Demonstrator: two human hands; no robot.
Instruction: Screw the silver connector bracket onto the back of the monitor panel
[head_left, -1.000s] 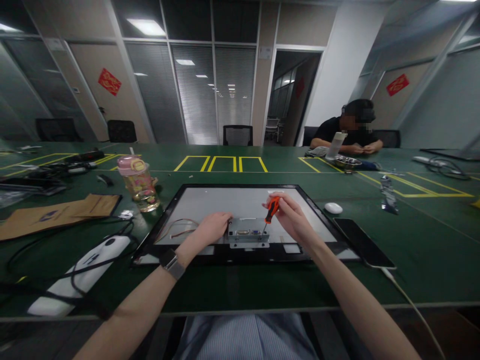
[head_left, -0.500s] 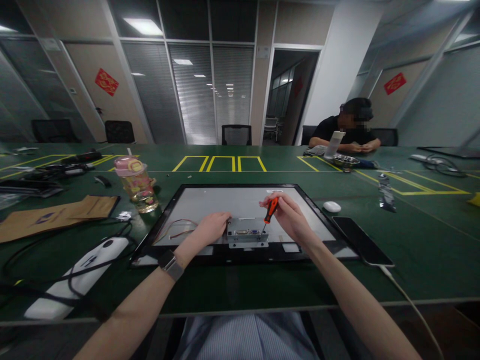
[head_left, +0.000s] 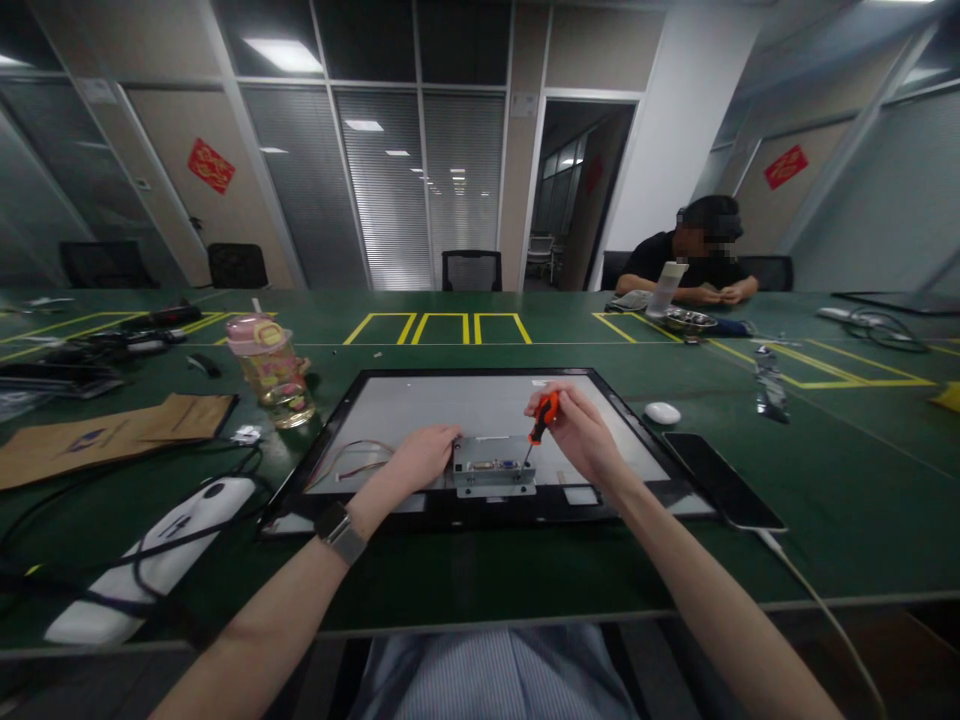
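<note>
A flat display panel [head_left: 450, 398] with a black frame lies back side up on the green table before me. On its near edge sits a metal bracket box [head_left: 491, 480] with video ports facing me. My left hand [head_left: 424, 458] steadies the box at its left end, fingertips partly hidden behind it. An orange and black screwdriver [head_left: 543, 416] is gripped in my right hand [head_left: 581, 432], slightly tilted, its tip down at the box's right end. Whether the tip sits in a screw is too small to tell. Thin wires [head_left: 352, 458] lie on the panel left of my left hand.
On the left are a pink-lidded bottle [head_left: 271, 375], a brown paper bag [head_left: 112, 435] and a white power strip [head_left: 161, 560] with black cables. To the right lie a phone [head_left: 724, 480] on a charging cable and a white earbud case [head_left: 663, 413]. Another person [head_left: 682, 255] sits across the table.
My right hand's fingers have shifted slightly on the screwdriver handle, which has turned a little. The left hand and the bracket box stay in place.
</note>
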